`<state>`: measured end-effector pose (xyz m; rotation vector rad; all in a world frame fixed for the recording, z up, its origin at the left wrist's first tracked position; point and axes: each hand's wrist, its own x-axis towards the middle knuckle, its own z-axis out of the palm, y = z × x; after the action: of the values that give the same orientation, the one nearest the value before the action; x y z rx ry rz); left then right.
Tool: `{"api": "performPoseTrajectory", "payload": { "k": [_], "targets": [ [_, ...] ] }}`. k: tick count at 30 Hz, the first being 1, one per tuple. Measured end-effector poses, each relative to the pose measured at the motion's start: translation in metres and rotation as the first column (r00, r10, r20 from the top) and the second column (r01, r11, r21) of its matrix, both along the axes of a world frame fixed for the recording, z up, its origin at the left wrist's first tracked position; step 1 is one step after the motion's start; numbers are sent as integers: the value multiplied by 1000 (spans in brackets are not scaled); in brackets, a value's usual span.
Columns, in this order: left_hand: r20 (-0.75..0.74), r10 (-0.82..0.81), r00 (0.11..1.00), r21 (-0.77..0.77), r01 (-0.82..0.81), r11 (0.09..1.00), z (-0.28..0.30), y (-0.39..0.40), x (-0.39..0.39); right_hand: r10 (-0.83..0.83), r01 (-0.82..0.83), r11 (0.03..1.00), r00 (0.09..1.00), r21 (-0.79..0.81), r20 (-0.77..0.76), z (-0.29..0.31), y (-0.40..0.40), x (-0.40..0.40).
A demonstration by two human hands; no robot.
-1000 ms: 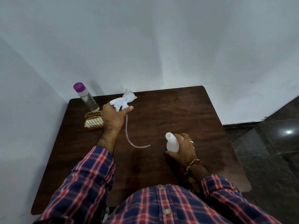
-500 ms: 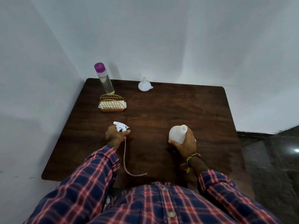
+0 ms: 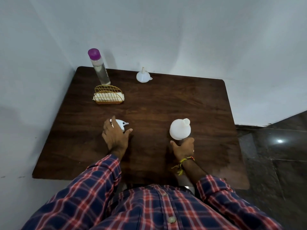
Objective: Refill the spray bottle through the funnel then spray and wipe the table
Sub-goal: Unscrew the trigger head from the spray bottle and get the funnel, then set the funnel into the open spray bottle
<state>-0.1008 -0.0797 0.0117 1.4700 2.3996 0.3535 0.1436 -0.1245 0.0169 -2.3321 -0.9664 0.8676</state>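
Note:
The white spray bottle [image 3: 179, 130] stands uncapped on the dark wooden table [image 3: 182, 100], right of centre. My right hand [image 3: 182, 147] grips its base from the near side. The white trigger spray head [image 3: 122, 124] lies on the table to the left. My left hand [image 3: 115, 136] rests on top of it with fingers loose and thumb spread; its tube is hidden under the hand. A small white funnel [image 3: 142, 77] sits upside down at the far edge. A clear refill bottle with a purple cap [image 3: 101, 70] stands at the far left corner.
A gold wire holder with white cloths [image 3: 108, 96] stands in front of the refill bottle. White walls close off the far and left sides of the table. Dark tiled floor [image 3: 274, 155] lies to the right.
My left hand carried the spray head from beside the funnel back to the near left and lowered it onto the table, loosening its hold. The right hand slid down to the bottle's base.

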Motion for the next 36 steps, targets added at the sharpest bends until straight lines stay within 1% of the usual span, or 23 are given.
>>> {"api": "performPoseTrajectory", "payload": {
  "k": [2,4,8,11,14,17,19,24,26,27,30,33,36],
  "targets": [
    [-26,-138,990,27,139,990,-1,0,5,66,-69,995,997,-77,-46,0,-2,-12],
    [-32,-252,967,-6,252,968,1,7,8,130,-135,987,990,-93,-59,3,0,-25],
    [-102,-444,890,-84,437,896,2,35,9,214,-216,976,975,-32,-60,14,17,-46],
    [-131,-523,842,-202,494,846,4,69,14,285,-284,959,958,25,-41,22,40,-55],
    [-102,-498,861,-352,437,828,5,102,17,332,-329,940,943,86,-25,30,70,-62],
    [40,-430,902,-514,388,765,-3,122,15,361,-359,927,933,105,-1,27,106,-73],
    [104,-405,908,-562,390,730,-7,129,15,356,-356,927,934,120,17,20,135,-85],
    [178,-376,910,-550,408,728,-10,139,12,406,-413,904,910,114,83,3,216,-120],
    [205,-361,910,-565,411,715,-13,142,9,466,-481,873,871,79,154,-5,247,-134],
    [213,-359,909,-571,414,709,-15,143,9,500,-515,856,844,38,193,-6,261,-141],
    [197,-381,903,-581,421,697,-20,143,8,572,-590,807,766,-35,295,-11,297,-153],
    [206,-375,904,-598,419,683,-24,145,8,592,-624,780,715,-41,371,-15,328,-159],
    [221,-369,903,-596,425,681,-27,145,8,587,-638,770,693,-24,420,-12,347,-160]
  ]
}}
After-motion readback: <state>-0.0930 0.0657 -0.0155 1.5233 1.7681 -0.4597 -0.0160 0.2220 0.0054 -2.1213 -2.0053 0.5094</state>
